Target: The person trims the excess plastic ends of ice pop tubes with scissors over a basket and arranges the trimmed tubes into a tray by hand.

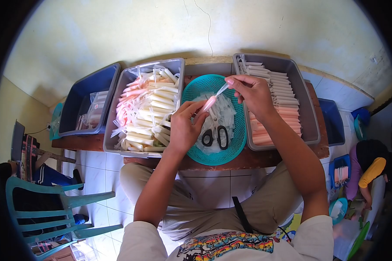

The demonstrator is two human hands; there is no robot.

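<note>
My left hand [185,126] is closed round a pink filled plastic tube, like an ice pop [210,103], which tilts up to the right. The clear loose end of its wrapper is pinched between the thumb and fingers of my right hand [255,93]. Below them is a teal mesh basket [190,150] with clear plastic pieces [225,114] inside. Black-handled scissors [215,134] lie on these pieces. Left of the basket, a grey tub [181,69] is heaped with cream and pink tubes [154,104] with loose ends. In the right grey tub [311,126], white and pink tubes [281,104] lie in neat rows.
A dark blue tub [69,100] with a few wrapped tubes stands at the far left of the wooden table [183,164]. A green plastic chair [39,209] is at lower left. Another person [370,169] bends over basins at the right.
</note>
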